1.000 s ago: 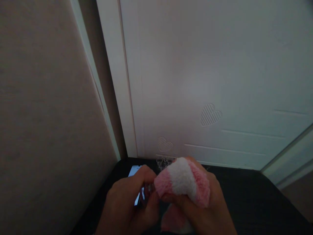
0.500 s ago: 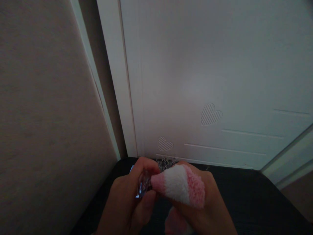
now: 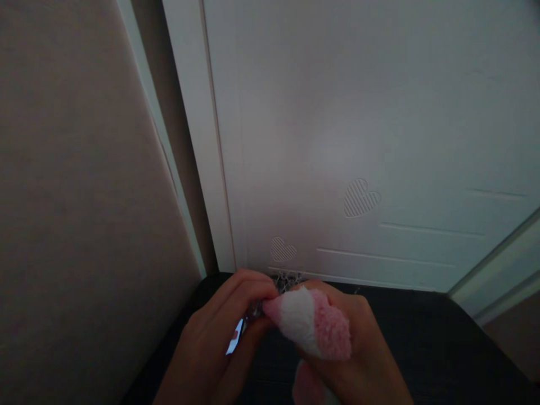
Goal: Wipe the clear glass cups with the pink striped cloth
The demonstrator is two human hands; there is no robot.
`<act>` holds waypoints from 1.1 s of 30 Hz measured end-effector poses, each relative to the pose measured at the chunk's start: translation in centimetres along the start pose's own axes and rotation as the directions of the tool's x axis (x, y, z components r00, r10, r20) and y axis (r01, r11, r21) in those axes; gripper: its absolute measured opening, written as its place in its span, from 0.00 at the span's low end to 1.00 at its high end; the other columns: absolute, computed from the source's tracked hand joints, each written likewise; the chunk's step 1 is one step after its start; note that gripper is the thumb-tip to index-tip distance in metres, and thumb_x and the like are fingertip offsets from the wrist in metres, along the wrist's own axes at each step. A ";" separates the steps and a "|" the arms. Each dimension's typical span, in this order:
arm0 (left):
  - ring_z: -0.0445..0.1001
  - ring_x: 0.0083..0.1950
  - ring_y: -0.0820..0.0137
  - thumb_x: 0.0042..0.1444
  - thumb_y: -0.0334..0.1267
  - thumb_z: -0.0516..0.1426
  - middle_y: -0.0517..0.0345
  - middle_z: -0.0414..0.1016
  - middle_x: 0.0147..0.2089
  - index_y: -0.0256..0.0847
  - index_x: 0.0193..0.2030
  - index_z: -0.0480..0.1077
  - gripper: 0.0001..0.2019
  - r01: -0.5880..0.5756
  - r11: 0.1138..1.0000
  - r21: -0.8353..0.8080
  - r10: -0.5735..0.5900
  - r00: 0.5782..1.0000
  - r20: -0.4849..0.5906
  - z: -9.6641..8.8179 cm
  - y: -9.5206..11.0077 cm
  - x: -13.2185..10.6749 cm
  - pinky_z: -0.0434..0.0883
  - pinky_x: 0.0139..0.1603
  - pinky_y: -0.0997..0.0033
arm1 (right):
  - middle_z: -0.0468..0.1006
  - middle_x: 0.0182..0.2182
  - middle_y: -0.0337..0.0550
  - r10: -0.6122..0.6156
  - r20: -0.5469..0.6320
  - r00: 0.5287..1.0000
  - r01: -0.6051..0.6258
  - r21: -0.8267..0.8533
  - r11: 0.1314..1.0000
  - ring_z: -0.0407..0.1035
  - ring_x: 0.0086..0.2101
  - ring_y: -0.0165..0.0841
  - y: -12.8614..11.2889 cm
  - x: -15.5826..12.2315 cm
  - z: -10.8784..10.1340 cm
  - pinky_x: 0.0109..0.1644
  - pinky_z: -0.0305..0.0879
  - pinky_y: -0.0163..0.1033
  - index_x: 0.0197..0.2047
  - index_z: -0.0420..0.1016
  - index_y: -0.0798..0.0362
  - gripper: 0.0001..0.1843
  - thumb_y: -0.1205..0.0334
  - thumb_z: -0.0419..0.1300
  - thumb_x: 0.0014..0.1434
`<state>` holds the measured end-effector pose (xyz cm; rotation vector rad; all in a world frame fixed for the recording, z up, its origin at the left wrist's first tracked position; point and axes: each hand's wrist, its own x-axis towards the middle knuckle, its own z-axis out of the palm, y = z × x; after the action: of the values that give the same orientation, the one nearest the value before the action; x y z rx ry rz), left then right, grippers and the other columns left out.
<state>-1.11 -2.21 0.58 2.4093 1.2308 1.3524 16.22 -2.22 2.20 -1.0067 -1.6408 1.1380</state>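
A fluffy fabric piece (image 3: 297, 320) with pink and white stripes sticks out of my right hand (image 3: 346, 332), which is closed around it. More of the same pink fabric (image 3: 310, 385) hangs below that hand. My left hand (image 3: 225, 323) is closed, its fingertips meeting at the narrow pink tip of the fabric. Between those fingers a clear, shiny piece (image 3: 254, 309) shows in part; its kind cannot be made out. Beneath the left hand a bright screen-like patch (image 3: 235, 337) peeks out, mostly covered.
Behind both hands, clear curly bits (image 3: 288, 279) lie on the dark tabletop (image 3: 422, 337). A white panel (image 3: 337, 112) with engraved hearts rises at the back edge. A brownish wall (image 3: 76, 197) runs along the left.
My left fingers have closed further over the clear piece, hiding more of it. The bright patch beneath shows more. The fabric has shifted and turned slightly in my right hand.
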 end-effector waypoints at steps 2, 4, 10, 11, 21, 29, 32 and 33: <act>0.75 0.39 0.76 0.59 0.27 0.55 0.66 0.72 0.41 0.48 0.42 0.66 0.10 0.004 0.999 0.035 -0.004 1.000 -0.007 0.1 -0.2 -0.1 0.70 0.40 0.83 | 0.66 0.16 0.31 0.060 0.019 0.998 -0.061 0.021 0.998 0.64 0.15 0.26 0.1 0.0 0.2 0.15 0.52 0.27 0.30 0.73 0.52 0.02 0.68 0.61 0.53; 0.75 0.40 0.76 0.60 0.28 0.55 0.65 0.73 0.41 0.48 0.42 0.66 0.09 -0.001 0.999 0.051 0.002 1.000 -0.017 0.2 -0.2 -0.2 0.70 0.40 0.82 | 0.68 0.18 0.32 0.022 0.000 1.000 -0.022 0.006 1.000 0.65 0.16 0.26 0.2 0.0 0.2 0.16 0.54 0.27 0.31 0.74 0.52 0.02 0.68 0.61 0.52; 0.75 0.47 0.75 0.62 0.29 0.53 0.64 0.74 0.47 0.49 0.45 0.67 0.10 -0.001 0.996 0.094 0.006 0.999 -0.050 0.3 0.3 -0.4 0.71 0.48 0.80 | 0.70 0.20 0.33 -0.035 -0.015 0.999 0.033 -0.113 0.993 0.66 0.18 0.26 0.7 0.1 -0.2 0.20 0.58 0.28 0.29 0.73 0.53 0.06 0.71 0.56 0.53; 0.75 0.48 0.75 0.61 0.28 0.54 0.64 0.75 0.48 0.49 0.47 0.67 0.11 -0.002 0.995 0.095 0.008 0.998 -0.059 0.3 0.4 -0.4 0.70 0.50 0.79 | 0.71 0.20 0.34 -0.069 -0.036 0.997 0.063 -0.150 0.987 0.67 0.20 0.27 0.7 0.1 -0.2 0.22 0.60 0.29 0.28 0.72 0.52 0.07 0.72 0.55 0.52; 0.64 0.64 0.69 0.58 0.30 0.55 0.59 0.70 0.59 0.44 0.59 0.62 0.22 -0.217 0.970 0.112 0.222 0.975 -0.031 0.8 0.5 -0.5 0.56 0.69 0.69 | 0.74 0.24 0.42 -0.208 -0.022 0.978 0.194 -0.278 0.941 0.65 0.25 0.33 0.4 0.3 0.1 0.28 0.62 0.35 0.25 0.67 0.52 0.06 0.69 0.51 0.51; 0.66 0.62 0.67 0.58 0.39 0.59 0.58 0.72 0.56 0.44 0.59 0.63 0.22 -0.231 0.969 0.094 0.232 0.973 -0.010 0.4 0.7 -0.2 0.55 0.70 0.67 | 0.76 0.25 0.43 -0.226 0.002 0.974 0.218 -0.270 0.938 0.68 0.26 0.34 0.3 0.3 0.4 0.29 0.64 0.34 0.27 0.70 0.53 0.07 0.69 0.52 0.51; 0.68 0.59 0.66 0.57 0.36 0.60 0.59 0.73 0.55 0.45 0.58 0.65 0.21 -0.260 0.964 0.051 0.261 0.965 -0.024 0.5 1.0 -0.3 0.58 0.68 0.65 | 0.76 0.24 0.41 -0.256 0.019 0.967 0.252 -0.256 0.933 0.67 0.24 0.32 0.2 0.2 0.8 0.25 0.62 0.32 0.27 0.70 0.53 0.06 0.69 0.52 0.50; 0.69 0.58 0.66 0.57 0.34 0.59 0.59 0.73 0.54 0.47 0.56 0.65 0.20 -0.246 0.969 0.028 0.247 0.969 -0.032 0.6 1.2 -0.4 0.60 0.66 0.65 | 0.76 0.23 0.41 -0.256 0.025 0.966 0.254 -0.259 0.932 0.68 0.24 0.32 0.2 0.1 0.8 0.25 0.63 0.32 0.27 0.70 0.53 0.07 0.69 0.53 0.50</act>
<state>-0.06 -3.11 0.53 2.6379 0.9845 1.4559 15.41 -2.27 1.90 -0.9238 -1.8861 0.7570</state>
